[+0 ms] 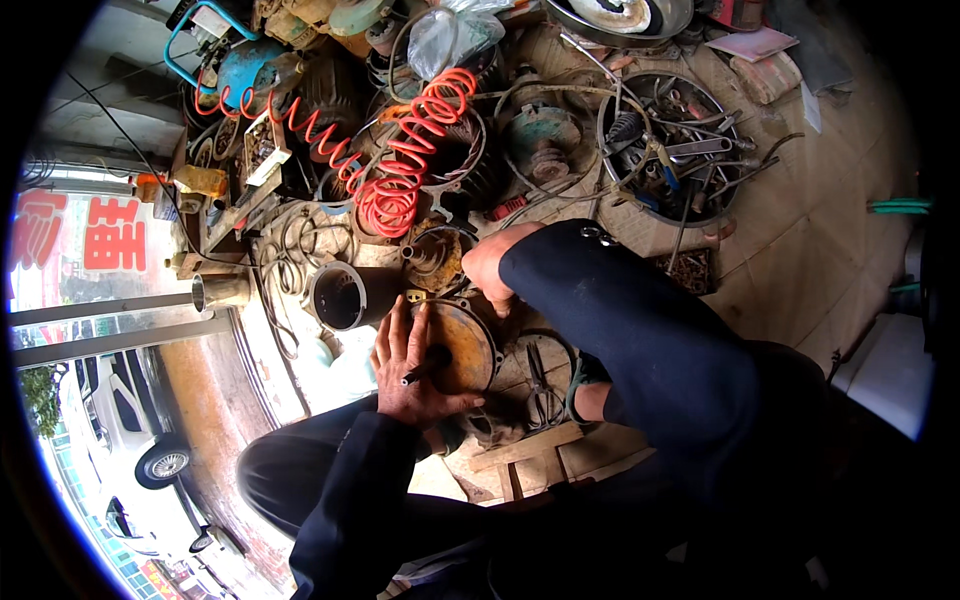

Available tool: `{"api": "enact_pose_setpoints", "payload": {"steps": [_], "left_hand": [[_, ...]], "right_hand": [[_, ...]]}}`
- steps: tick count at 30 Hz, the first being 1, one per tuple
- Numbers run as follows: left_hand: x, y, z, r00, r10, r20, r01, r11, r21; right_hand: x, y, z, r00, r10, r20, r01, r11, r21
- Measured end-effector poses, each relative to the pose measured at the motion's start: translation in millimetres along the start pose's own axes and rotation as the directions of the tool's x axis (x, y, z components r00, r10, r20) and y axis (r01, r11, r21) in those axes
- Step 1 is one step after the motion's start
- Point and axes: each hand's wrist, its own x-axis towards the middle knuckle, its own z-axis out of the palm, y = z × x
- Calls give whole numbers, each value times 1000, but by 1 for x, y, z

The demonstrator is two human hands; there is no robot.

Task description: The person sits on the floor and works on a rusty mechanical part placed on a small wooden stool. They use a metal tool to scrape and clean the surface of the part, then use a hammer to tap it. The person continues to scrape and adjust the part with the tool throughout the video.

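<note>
Between my knees sits a round, rust-brown metal end cover (462, 350). My left hand (402, 385) lies on its left side with the fingers stretched out and slightly apart. A short dark rod (428, 364) stands out at the middle of the cover, beside that hand's thumb side. At the cover's far right edge my right hand (492, 268) is curled, one finger pointing down at the rim; what it holds, if anything, is hidden. Just beyond the cover is a rusty housing with a stepped shaft (428, 255). A dark hollow cylinder (350, 297) lies to the left.
A coiled red air hose (395, 200) hangs over motor housings at the far side. A round basin (606, 150) full of tools stands far right. Scissors (541, 385) and a wooden slat (525, 447) lie nearer me. A metal cup (222, 291) is by the window.
</note>
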Motion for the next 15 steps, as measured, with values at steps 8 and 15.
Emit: {"api": "enact_pose_setpoints", "payload": {"steps": [8,15], "left_hand": [[-3,-3,0,999,12,-39,-12,1000,-8],[-10,-6,-6,998,-2,-68,2,1000,-10]], "right_hand": [[-41,16,88,975,191,-110,-55,694,718],[37,-86,262,449,780,-436,429,241,871]]}}
